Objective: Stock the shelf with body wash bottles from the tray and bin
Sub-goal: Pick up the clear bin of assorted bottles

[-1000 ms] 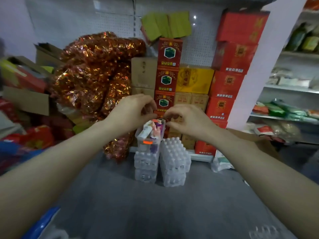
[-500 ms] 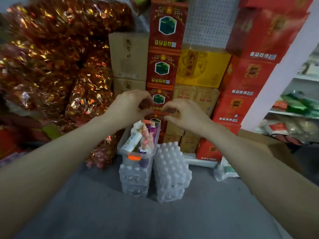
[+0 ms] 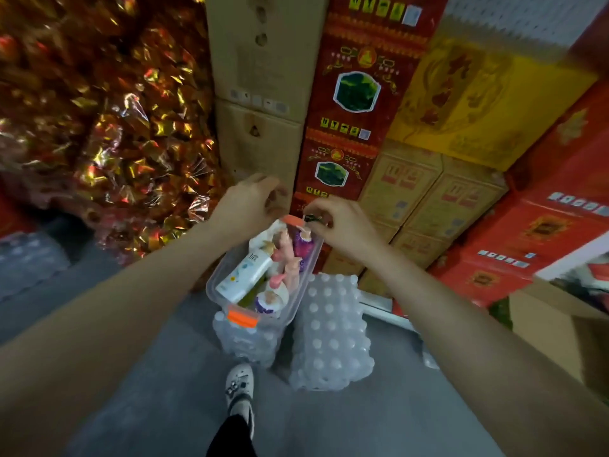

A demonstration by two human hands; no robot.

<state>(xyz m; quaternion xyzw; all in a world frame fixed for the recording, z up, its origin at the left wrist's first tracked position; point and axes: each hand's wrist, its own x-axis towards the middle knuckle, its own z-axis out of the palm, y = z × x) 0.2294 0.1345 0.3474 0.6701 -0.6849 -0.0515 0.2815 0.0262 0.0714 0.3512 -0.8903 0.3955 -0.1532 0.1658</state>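
Note:
A clear plastic bin (image 3: 298,291) with orange clips sits on a wrapped pack of water bottles (image 3: 245,344). Inside it lie a white body wash bottle (image 3: 245,273), a purple bottle (image 3: 301,247) and pink pump bottles (image 3: 285,258). My left hand (image 3: 250,202) hovers over the bin's far left corner, fingers curled, nothing seen in them. My right hand (image 3: 342,225) is at the far rim beside the orange clip (image 3: 292,220) and pinches a small dark object (image 3: 313,218). What that object is I cannot make out.
A second water pack (image 3: 331,338) stands right of the bin. Stacked red, yellow and brown cartons (image 3: 342,94) rise just behind. Shiny gold-red foil bundles (image 3: 108,127) fill the left. My shoe (image 3: 240,387) is on the grey floor in front.
I have come closer and now look down into the bin. Both hands stay at its far end; the right hand's pinch on the dark object shows clearly.

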